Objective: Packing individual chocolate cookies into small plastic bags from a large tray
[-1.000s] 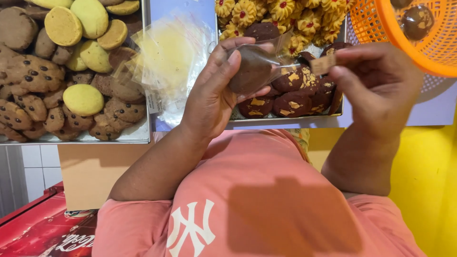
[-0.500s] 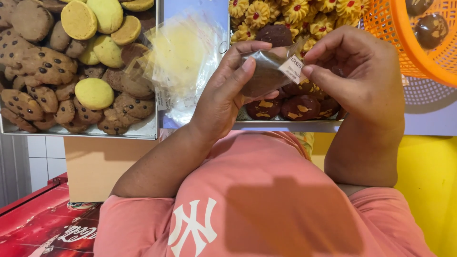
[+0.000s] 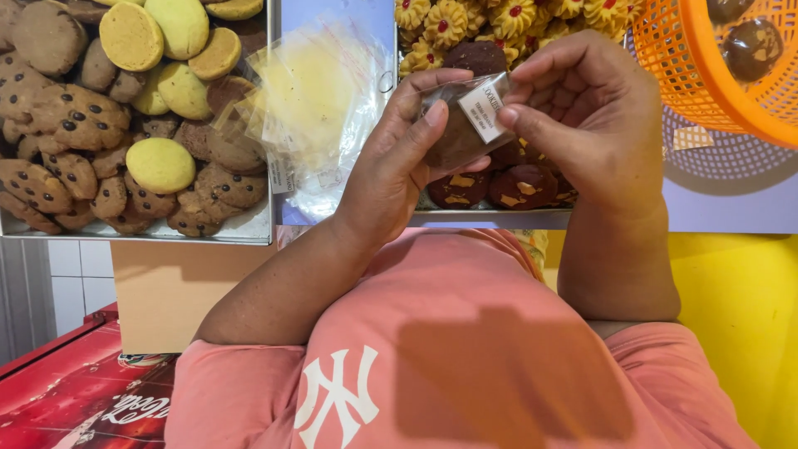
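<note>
Above trays [image 3: 249,233], bagged cookie [image 3: 453,137] in both grips

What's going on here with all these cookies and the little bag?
A person in a pink shirt holds a small clear bag with a dark cookie inside, using both hands. The left hand cradles it from below, while the right hand pinches the white label at its top. Behind the hands are a tray of mixed cookies, a pile of empty clear bags, a second tray of flower-shaped and dark cookies, and an orange basket.
</note>
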